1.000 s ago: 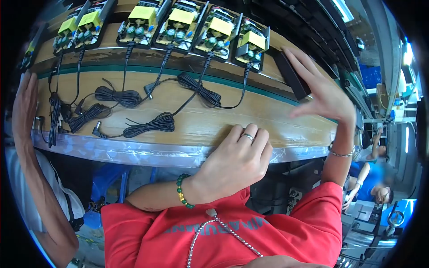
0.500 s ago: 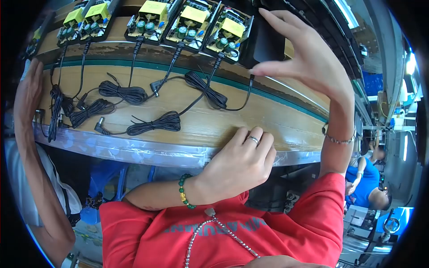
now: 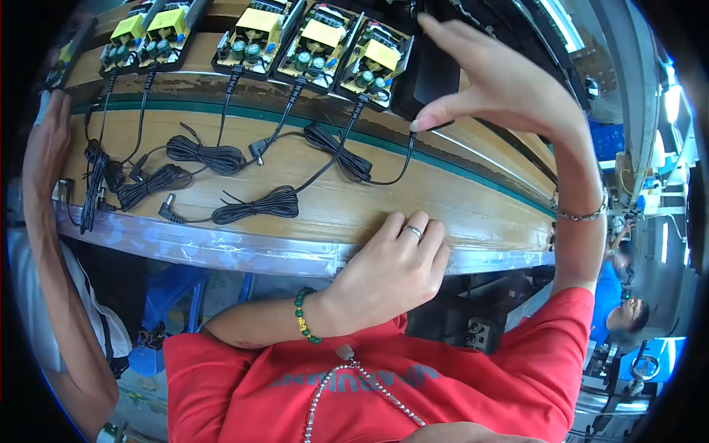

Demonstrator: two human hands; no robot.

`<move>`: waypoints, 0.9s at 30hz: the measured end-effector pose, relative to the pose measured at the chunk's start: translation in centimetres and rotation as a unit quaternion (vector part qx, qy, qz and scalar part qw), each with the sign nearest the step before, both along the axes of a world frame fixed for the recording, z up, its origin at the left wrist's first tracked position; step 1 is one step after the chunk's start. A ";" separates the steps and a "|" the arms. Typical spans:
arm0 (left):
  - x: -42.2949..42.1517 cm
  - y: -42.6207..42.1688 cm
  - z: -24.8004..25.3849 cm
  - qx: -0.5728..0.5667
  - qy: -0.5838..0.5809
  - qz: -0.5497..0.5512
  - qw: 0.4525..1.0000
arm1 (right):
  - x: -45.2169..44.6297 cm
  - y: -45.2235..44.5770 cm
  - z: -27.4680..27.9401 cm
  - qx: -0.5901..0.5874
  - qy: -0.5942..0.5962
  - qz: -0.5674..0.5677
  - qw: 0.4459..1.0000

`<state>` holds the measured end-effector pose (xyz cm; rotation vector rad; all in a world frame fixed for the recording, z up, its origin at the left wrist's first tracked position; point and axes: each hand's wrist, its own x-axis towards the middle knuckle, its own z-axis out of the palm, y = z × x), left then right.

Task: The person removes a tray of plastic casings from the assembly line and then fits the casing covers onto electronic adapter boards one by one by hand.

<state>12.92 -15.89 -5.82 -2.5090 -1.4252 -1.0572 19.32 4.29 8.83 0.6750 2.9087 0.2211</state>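
Note:
My right hand [image 3: 502, 81] spans a black power adapter case [image 3: 428, 77] at the right end of the row, thumb at its near end by the cable and fingers at its far end. My left hand [image 3: 399, 258] rests on the front of the wooden bench [image 3: 325, 218], fingers curled under; nothing shows in it. Beside the case stand several open adapters with yellow transformers, the nearest being an open adapter [image 3: 373, 63]. From them, bundled black cables [image 3: 258, 204] with barrel plugs trail over the bench.
A green strip [image 3: 487, 166] runs along the bench behind the cables. Clear film [image 3: 221, 251] covers the front edge. At the far left is another person's arm [image 3: 46, 170], its hand by the bench. A person in blue [image 3: 607, 295] is in the right background.
The black case and my right hand have shifted slightly left, closer to the open adapters. My left hand stays in about the same place; the view has moved a little.

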 end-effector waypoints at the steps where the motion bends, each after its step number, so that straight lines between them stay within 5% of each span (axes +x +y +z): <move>1: 0.0 0.0 0.0 0.001 0.001 0.002 1.000 | -0.4 0.5 0.6 -0.030 0.100 0.094 0.990; 2: 0.0 0.0 0.0 -0.004 0.003 0.000 1.000 | -1.3 1.3 3.2 -0.149 0.087 0.023 0.985; 3: -0.1 -0.1 0.0 -0.008 0.006 -0.003 1.000 | -0.8 4.1 -0.2 -0.147 0.088 0.026 0.985; 4: 0.0 -0.3 0.0 -0.002 0.012 -0.001 1.000 | 0.7 7.9 -6.1 -0.264 0.229 -0.038 0.936; 7: -0.3 0.1 0.5 0.000 0.025 -0.001 1.000 | -5.9 1.4 -6.8 -0.115 0.517 -0.001 0.848; 8: -0.5 0.0 0.8 0.023 0.042 -0.020 0.999 | -6.6 1.0 -7.4 -0.064 0.526 0.044 0.847; 9: -0.5 0.1 0.9 0.001 0.037 -0.025 0.999 | -6.3 1.6 -5.3 0.180 0.510 0.120 0.832; 12: -0.3 0.3 0.2 -0.014 0.018 -0.037 0.999 | -2.9 3.9 -0.1 0.198 0.493 0.068 0.844; 14: -0.2 0.2 0.2 -0.020 0.009 -0.036 0.999 | 0.8 6.9 1.6 0.369 0.464 -0.083 0.801; 18: -0.3 0.1 0.0 -0.012 0.010 -0.029 0.999 | 7.3 9.2 1.4 0.349 0.304 -0.380 0.801; 20: -0.2 0.2 0.1 -0.018 0.011 -0.027 0.999 | 10.3 10.9 2.0 0.122 0.390 -0.361 0.838; 23: -0.2 0.2 0.3 -0.014 0.011 -0.025 1.000 | 10.7 6.6 2.0 0.050 0.456 -0.292 0.839; 24: -0.2 0.2 0.3 -0.014 0.010 -0.028 0.999 | 11.8 6.9 0.2 0.204 0.469 -0.158 0.845; 27: -0.1 0.2 0.4 -0.019 0.011 -0.027 0.999 | 11.1 2.1 -0.7 0.229 0.481 -0.092 0.842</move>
